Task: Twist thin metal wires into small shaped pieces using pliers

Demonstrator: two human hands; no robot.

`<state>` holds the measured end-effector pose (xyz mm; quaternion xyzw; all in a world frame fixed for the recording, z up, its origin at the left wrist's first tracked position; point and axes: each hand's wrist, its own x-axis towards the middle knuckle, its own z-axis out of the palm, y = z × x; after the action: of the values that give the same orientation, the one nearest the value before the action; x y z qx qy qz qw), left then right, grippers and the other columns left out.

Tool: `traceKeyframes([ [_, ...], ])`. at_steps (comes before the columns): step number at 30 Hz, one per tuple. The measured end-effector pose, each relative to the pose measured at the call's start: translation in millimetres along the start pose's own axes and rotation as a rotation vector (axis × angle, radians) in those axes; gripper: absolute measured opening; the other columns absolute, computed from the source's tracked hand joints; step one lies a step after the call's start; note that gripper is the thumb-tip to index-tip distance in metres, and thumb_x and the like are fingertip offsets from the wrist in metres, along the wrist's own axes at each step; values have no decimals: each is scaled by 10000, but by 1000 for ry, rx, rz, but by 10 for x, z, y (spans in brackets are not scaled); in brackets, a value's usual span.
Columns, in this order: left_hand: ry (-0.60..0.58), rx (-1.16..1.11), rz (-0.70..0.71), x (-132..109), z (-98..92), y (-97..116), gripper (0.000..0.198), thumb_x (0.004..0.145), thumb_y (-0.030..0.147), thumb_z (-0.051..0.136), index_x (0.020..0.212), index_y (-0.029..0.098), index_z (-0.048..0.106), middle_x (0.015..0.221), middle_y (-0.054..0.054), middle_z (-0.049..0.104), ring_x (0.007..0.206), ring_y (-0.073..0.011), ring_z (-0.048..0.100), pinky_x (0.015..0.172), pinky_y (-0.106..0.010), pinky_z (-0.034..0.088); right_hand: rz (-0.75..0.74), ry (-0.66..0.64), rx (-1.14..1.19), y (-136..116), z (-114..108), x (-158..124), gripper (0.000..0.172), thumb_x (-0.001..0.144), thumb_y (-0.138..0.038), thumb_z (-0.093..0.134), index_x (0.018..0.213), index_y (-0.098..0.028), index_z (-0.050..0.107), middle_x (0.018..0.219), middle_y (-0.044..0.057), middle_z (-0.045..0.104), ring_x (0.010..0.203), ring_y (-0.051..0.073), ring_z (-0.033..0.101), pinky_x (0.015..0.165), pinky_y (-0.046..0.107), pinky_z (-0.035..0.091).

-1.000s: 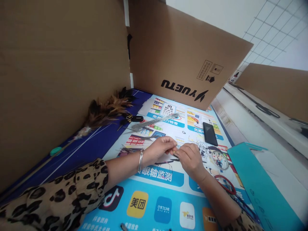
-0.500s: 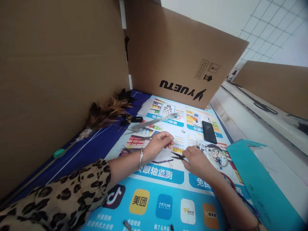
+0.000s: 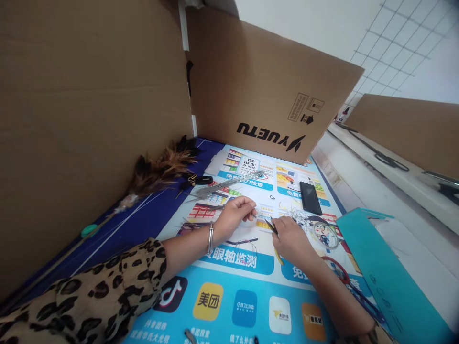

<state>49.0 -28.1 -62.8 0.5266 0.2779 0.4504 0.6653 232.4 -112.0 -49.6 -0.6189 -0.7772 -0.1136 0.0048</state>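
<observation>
My left hand [image 3: 238, 216], with a silver bangle on its wrist, is closed in a pinch over the printed sheet. A thin wire [image 3: 255, 216] seems to stick out at the fingertips, mostly hidden. To its right, my right hand [image 3: 292, 239] grips needle-nose pliers [image 3: 271, 226] with dark pointed jaws, slightly apart, and a yellow handle showing below the palm. The jaws point toward the left fingertips without touching them. Behind the left hand lies a bundle of silvery wires [image 3: 233, 184]. A small dark loop [image 3: 272, 197] rests beyond both hands.
A black phone [image 3: 310, 198], a tangle of thin wire [image 3: 296, 215] and a round clear dish [image 3: 325, 234] lie right. A teal box [image 3: 380, 267] stands nearer. Feathers [image 3: 161, 165] and black-handled cutters [image 3: 197, 180] lie left. Cardboard walls [image 3: 265, 81] stand behind.
The pliers have turned in my right hand: their jaws now slant up-left, closer together, and the yellow handle shows. My left hand stays almost in place, still pinched.
</observation>
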Motion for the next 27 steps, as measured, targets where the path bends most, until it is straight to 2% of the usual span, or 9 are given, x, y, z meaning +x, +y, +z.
traceKeyframes([
  [3,2,8,0,3,-1,-10,231,765,364,551,759,133,544,688,-22,609,528,-71,495,510,-205,355,127,-47,-16,-16,-118,-28,370,794,-452,465,951,-129,553,936,128,542,915,248,452,786,346,330],
  [5,-1,12,-3,5,-1,-18,229,761,363,554,758,134,544,683,-20,609,524,-71,493,510,-206,355,144,-96,-21,-12,-157,-44,442,755,-534,477,907,-128,559,912,135,545,899,260,452,768,352,326],
  [7,-5,13,-4,4,0,-25,227,762,361,554,761,135,543,681,-19,608,525,-71,493,509,-207,353,117,-132,1,-13,-156,-48,406,763,-511,470,895,-136,556,904,127,551,886,250,456,759,340,321],
  [12,-12,25,3,-6,7,-44,231,770,369,546,770,139,540,693,-21,605,534,-74,491,510,-208,350,115,-121,16,-81,-46,-8,205,784,-305,448,842,-137,550,865,112,564,864,221,467,740,304,313],
  [18,3,29,12,-8,9,-42,239,768,384,542,759,145,540,684,-15,603,536,-76,490,511,-210,355,197,-57,107,-61,-13,25,165,758,-290,461,776,-146,540,800,93,569,780,200,491,659,281,323],
  [22,-1,22,3,-8,9,-37,241,761,386,550,760,145,546,679,-14,605,533,-75,488,512,-210,356,314,-1,479,73,-112,43,164,753,-328,484,717,-171,519,726,38,566,671,153,491,609,257,336],
  [27,-91,-11,-50,-44,36,27,242,767,385,548,772,143,563,772,-45,633,603,-85,520,541,-208,367,438,-15,1310,165,-182,68,213,767,-381,495,747,-171,525,714,15,589,639,126,507,619,245,385],
])
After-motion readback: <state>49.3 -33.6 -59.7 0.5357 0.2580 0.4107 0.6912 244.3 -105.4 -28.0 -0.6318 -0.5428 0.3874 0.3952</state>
